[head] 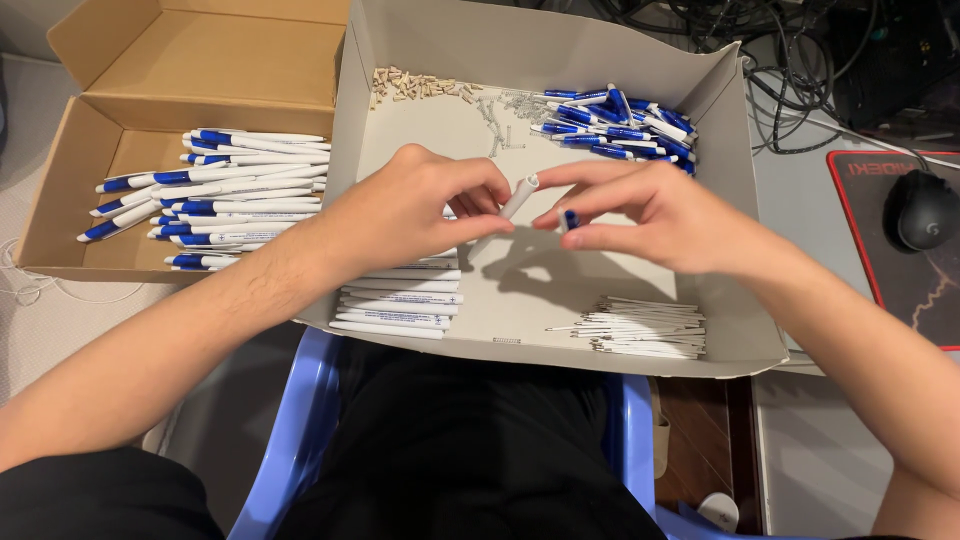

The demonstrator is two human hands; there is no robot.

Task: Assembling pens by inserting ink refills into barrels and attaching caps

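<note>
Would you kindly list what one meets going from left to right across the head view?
Brown box of finished pens → stack of white pen barrels → left hand → white barrel held between both hands → right hand → black computer mouse.

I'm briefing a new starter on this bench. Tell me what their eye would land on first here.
First, the two bare hands meeting at the centre: the left hand pinches a white pen barrel, the right hand a small blue piece, over a grey cardboard tray. Next, the blue-and-white finished pens stacked in the brown box at left. Then the blue parts heaped in the tray's far right corner.
</note>
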